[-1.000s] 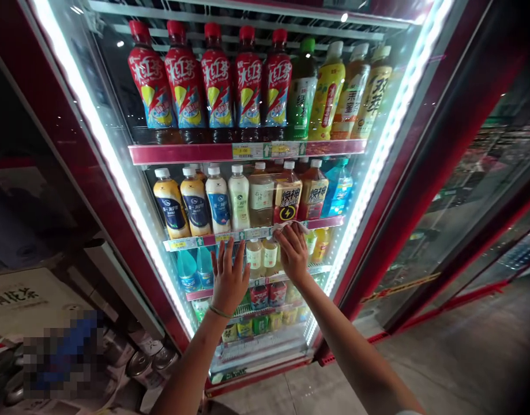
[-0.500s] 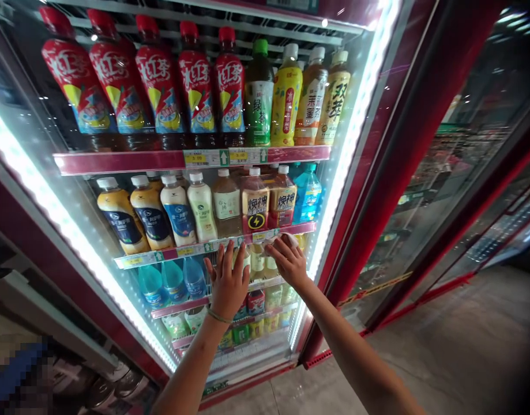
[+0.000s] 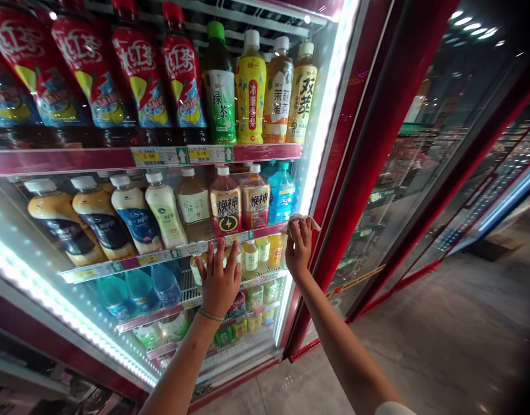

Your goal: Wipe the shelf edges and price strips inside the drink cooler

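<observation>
My left hand has its fingers spread, reaching up at the edge of the middle shelf below the bottles, and holds nothing. A thin band circles that wrist. Right of it, my right hand is closed on a crumpled pale cloth, close to the right end of the shelf strip. Just above stand a blue bottle and two brown-and-red bottles, one of them with a lightning mark. Whether either hand touches the shelf strip or glass in front of it, I cannot tell.
Red-labelled tea bottles and a green-capped bottle fill the upper shelf. Lower shelves carry blue bottles and small drinks. A red door frame rises at the right, above a grey floor. Bright light strips line the cooler.
My right hand has moved right with the cloth, away from my left hand, to the cooler's right side. The view has shifted, so the shelves appear larger and further left.
</observation>
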`<state>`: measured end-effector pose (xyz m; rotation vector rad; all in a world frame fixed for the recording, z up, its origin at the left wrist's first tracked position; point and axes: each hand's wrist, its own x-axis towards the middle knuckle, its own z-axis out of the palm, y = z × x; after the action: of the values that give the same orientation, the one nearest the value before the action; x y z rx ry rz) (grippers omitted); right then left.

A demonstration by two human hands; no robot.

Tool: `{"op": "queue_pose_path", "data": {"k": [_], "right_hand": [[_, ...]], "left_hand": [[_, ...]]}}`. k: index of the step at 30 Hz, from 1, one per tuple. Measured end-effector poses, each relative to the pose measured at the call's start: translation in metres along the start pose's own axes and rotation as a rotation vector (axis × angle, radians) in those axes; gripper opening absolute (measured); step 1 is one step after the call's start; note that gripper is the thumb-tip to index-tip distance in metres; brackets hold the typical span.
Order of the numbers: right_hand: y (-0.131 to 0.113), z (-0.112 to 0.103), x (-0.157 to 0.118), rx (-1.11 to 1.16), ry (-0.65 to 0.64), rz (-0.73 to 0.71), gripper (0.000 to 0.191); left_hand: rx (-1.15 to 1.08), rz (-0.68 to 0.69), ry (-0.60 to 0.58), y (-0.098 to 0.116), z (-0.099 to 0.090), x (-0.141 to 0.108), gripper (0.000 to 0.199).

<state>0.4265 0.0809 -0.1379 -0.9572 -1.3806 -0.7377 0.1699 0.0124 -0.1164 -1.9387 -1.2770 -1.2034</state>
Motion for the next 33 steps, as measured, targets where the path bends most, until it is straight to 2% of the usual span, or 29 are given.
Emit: {"op": "queue_pose_path", "data": {"k": [7,11,15,17,20,21,23,25,27,31,33], "right_hand": [[0.007,-0.005,-0.024,-0.046,0.002,-0.039,0.065],[0.018,-0.002,-0.021,-0.043,0.062,0.025,0.066],[0.030,-0.003,-0.022,-0.050,0.045,0.008,0.065],[0.029,-0.004,-0.018,-0.029,0.053,0.067,0.062],[0.016,-0.001,0.000,0.031,0.116,0.286,0.059],[0.010,-0.001,0.005,0.046,0.103,0.316,0.060],[0.001,-0.001,0.009,0.067,0.021,0.200,0.061],[0.002,-0.005,0.003,0.066,-0.038,-0.038,0.066],[0.010,-0.010,-0.006,0.037,-0.044,-0.108,0.066],[0.023,-0.011,-0.008,-0.016,0.081,0.162,0.064],[0.027,-0.008,-0.004,-0.003,0.106,0.164,0.064]], "left_hand": [[0.007,0.014,0.011,-0.004,0.008,-0.002,0.083],[0.002,0.007,0.007,-0.005,0.009,-0.003,0.082],[0.033,0.023,0.001,-0.005,0.008,-0.003,0.082],[0.032,0.026,0.010,-0.006,0.008,-0.003,0.081],[0.027,0.021,0.017,-0.007,0.011,-0.004,0.081],[0.030,0.022,0.020,-0.007,0.011,-0.004,0.081],[0.042,0.027,0.035,-0.009,0.013,-0.005,0.080],[0.054,0.034,0.050,-0.010,0.014,-0.006,0.079],[0.067,0.041,0.051,-0.011,0.016,-0.008,0.079],[0.119,0.085,0.072,-0.014,0.019,-0.009,0.082],[0.161,0.113,0.094,-0.014,0.021,-0.010,0.085]]}}
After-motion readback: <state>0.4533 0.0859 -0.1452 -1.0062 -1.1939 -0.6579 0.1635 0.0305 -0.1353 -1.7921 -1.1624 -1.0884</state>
